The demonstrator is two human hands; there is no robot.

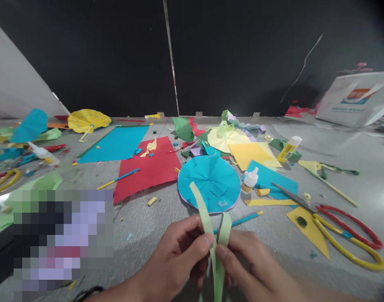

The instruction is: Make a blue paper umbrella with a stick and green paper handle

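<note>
Bottom ctr: L hand (181, 249) & R hand (250, 253) each pinch pale green paper (225, 228); blue paper disc (207, 178) mid-frame, scissors (347, 235) lower R.

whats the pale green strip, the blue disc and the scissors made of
The pale green strip looks like matte paper: thin and bending in a soft curve. The blue disc also seems to be matte paper, with creases fanning from its centre. The scissors appear to have grey metal blades with a dull sheen and smooth, shiny red and yellow handles, probably plastic or plastic-coated.
</note>
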